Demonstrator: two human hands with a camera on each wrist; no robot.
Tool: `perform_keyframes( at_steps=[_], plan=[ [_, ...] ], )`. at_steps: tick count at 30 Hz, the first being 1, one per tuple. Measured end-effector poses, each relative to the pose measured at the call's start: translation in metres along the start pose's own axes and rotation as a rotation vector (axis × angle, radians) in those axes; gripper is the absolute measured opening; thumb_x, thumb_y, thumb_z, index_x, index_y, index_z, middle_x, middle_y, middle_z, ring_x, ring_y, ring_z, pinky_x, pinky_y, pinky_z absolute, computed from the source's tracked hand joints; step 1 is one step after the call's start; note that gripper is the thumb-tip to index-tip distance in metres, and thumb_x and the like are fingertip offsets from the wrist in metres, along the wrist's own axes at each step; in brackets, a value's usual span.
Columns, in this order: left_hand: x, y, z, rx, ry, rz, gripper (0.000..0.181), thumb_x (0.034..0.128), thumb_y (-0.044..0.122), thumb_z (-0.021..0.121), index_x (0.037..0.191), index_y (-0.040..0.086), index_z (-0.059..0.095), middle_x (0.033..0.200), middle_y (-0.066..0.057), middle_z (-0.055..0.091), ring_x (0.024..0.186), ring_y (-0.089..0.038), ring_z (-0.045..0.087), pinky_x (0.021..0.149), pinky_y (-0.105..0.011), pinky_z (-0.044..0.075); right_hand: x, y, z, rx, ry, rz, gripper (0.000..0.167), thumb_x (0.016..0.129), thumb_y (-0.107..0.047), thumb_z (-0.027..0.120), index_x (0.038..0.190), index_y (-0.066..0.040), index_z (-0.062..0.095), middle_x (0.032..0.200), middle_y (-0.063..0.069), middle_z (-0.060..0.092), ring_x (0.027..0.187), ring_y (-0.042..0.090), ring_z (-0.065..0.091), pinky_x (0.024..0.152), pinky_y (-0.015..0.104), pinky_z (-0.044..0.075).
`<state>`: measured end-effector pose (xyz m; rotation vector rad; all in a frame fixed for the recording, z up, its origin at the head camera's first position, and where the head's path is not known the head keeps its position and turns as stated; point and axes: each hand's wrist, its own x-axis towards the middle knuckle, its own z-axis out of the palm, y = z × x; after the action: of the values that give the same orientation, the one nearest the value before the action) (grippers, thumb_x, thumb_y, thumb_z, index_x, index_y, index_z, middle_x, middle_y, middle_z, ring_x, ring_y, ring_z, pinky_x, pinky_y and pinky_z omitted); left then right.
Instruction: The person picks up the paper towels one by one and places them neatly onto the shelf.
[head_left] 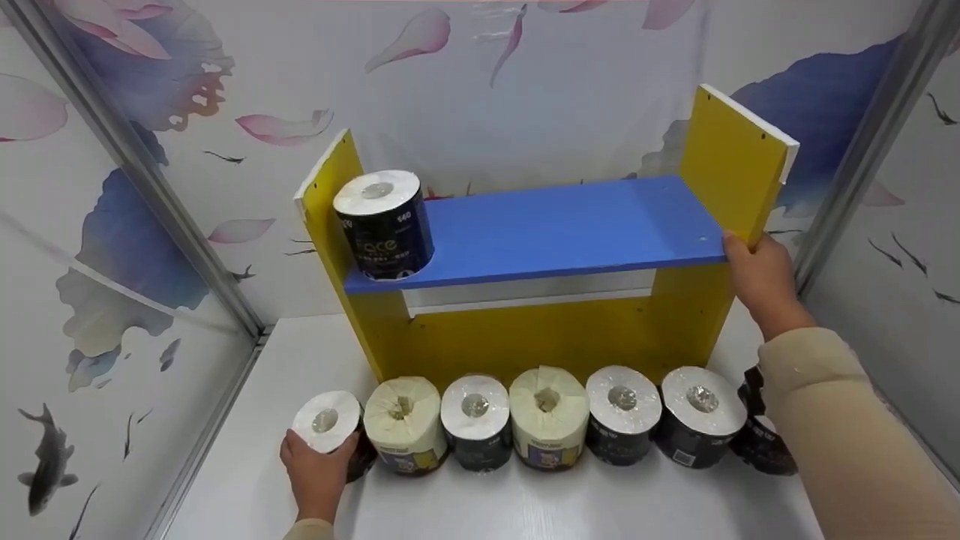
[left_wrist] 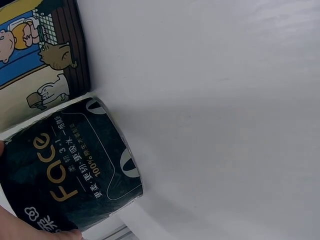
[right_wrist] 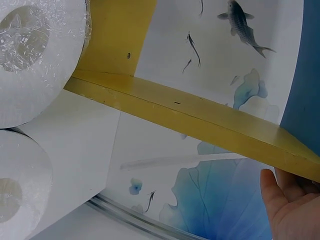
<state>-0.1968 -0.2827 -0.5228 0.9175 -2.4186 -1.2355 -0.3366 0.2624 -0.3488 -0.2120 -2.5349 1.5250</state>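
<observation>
My left hand (head_left: 319, 469) holds a dark-wrapped toilet paper roll (head_left: 327, 421) by its sides, at the left end of a row on the white table. In the left wrist view, the gold "Face" lettering on this roll (left_wrist: 65, 165) shows beside a cream-wrapped roll (left_wrist: 37, 55). My right hand (head_left: 765, 281) grips the right yellow side panel of a blue and yellow shelf (head_left: 555, 225), level with its blue board. In the right wrist view, the thumb of that hand (right_wrist: 295, 205) lies near the panel's edge (right_wrist: 200, 112) and the other fingers are partly hidden.
Another dark roll (head_left: 386, 229) stands on the blue board's left end. Along the shelf's front runs the row, with cream rolls (head_left: 549, 424) among dark ones (head_left: 701, 420); my right sleeve partly covers the rightmost roll (head_left: 765, 442). Patterned white walls (head_left: 540, 90) enclose the table.
</observation>
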Motion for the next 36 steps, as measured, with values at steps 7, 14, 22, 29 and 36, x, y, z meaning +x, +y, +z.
perform_keyframes(
  at_steps=[7, 14, 22, 29, 36],
  plan=[
    [-0.003, -0.004, -0.004, -0.004, 0.022, 0.019, 0.108, 0.0771, 0.021, 0.075, 0.147, -0.014, 0.0, 0.148, -0.038, 0.008, 0.138, -0.051, 0.016, 0.113, -0.056, 0.019, 0.0, -0.001, 0.0, -0.005, 0.007, 0.007, 0.076, 0.098, -0.056, 0.029, 0.144, 0.004, 0.033, 0.138, 0.027, 0.042, 0.12, 0.038, 0.044, 0.103, 0.054, 0.036],
    [-0.004, -0.007, -0.007, 0.002, 0.032, 0.038, 0.107, 0.0768, 0.021, 0.075, 0.147, -0.014, 0.003, 0.147, -0.038, 0.011, 0.137, -0.051, 0.018, 0.112, -0.057, 0.022, 0.001, -0.001, 0.0, -0.013, 0.008, 0.001, 0.076, 0.098, -0.055, 0.028, 0.144, 0.005, 0.032, 0.139, 0.028, 0.041, 0.121, 0.039, 0.044, 0.103, 0.054, 0.036],
    [-0.006, -0.008, -0.011, 0.011, 0.031, 0.042, 0.106, 0.0759, 0.021, 0.075, 0.147, -0.014, 0.005, 0.146, -0.038, 0.013, 0.136, -0.051, 0.018, 0.112, -0.057, 0.021, 0.001, -0.002, -0.001, -0.01, 0.003, 0.012, 0.077, 0.098, -0.056, 0.028, 0.144, 0.005, 0.032, 0.14, 0.028, 0.041, 0.124, 0.039, 0.043, 0.103, 0.055, 0.036],
    [-0.007, -0.009, -0.014, 0.0, 0.059, 0.034, 0.105, 0.0752, 0.018, 0.077, 0.147, -0.013, 0.007, 0.146, -0.037, 0.015, 0.136, -0.051, 0.021, 0.111, -0.057, 0.022, 0.002, -0.001, -0.001, -0.005, 0.016, 0.022, 0.077, 0.098, -0.055, 0.029, 0.145, 0.005, 0.031, 0.141, 0.027, 0.04, 0.124, 0.039, 0.043, 0.104, 0.054, 0.035],
    [-0.012, -0.009, -0.021, -0.029, 0.107, 0.085, 0.105, 0.0743, 0.016, 0.078, 0.146, -0.015, 0.009, 0.145, -0.038, 0.018, 0.135, -0.051, 0.023, 0.11, -0.059, 0.023, 0.001, -0.001, 0.0, 0.02, -0.001, 0.025, 0.077, 0.098, -0.055, 0.029, 0.148, 0.004, 0.026, 0.143, 0.027, 0.038, 0.126, 0.038, 0.04, 0.106, 0.055, 0.033]
  ],
)
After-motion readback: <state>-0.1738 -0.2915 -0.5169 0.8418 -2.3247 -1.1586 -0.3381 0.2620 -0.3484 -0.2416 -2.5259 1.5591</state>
